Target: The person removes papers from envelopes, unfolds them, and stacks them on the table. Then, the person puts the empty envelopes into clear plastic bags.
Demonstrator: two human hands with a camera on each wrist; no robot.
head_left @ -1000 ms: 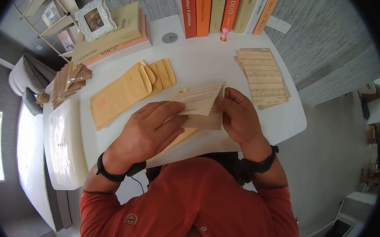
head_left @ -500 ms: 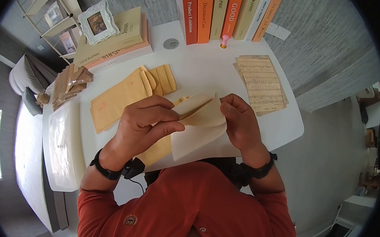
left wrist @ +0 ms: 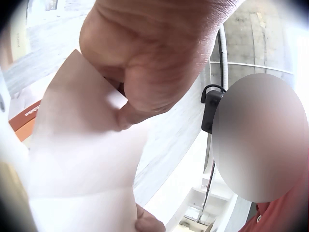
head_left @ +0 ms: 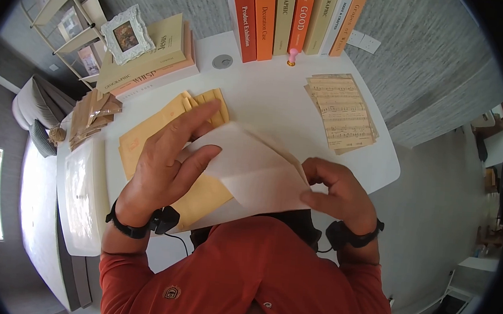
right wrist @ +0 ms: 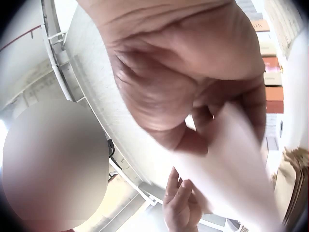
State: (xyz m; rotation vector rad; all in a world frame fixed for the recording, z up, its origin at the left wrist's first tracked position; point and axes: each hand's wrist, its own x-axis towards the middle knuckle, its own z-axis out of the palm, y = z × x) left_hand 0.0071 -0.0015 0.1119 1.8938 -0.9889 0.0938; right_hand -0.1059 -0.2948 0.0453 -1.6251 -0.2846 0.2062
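Observation:
A pale folded sheet of paper (head_left: 256,172) is up off the table in front of the person, its plain side facing up and a crease across it. The right hand (head_left: 342,192) pinches its right end between thumb and fingers; the right wrist view shows the paper (right wrist: 227,169) blurred there. At the sheet's left end is the left hand (head_left: 173,157), fingers extended and thumb apart, with the paper's edge between them. Below the sheet lies a yellow kraft envelope (head_left: 205,197). More kraft envelopes (head_left: 154,130) are stacked beyond the left hand.
Sheets printed with music (head_left: 342,114) lie at the right. A pink-handled stamp (head_left: 292,57) stands before upright books (head_left: 266,24). At the left are brown paper packets (head_left: 94,117), a translucent plastic box (head_left: 82,197) and stacked books (head_left: 153,62) with a white picture frame (head_left: 127,34).
The sheet was turned and opened out, so its printed side no longer shows. The left hand moved left and its fingers straightened; the right hand came lower and to the right with the sheet.

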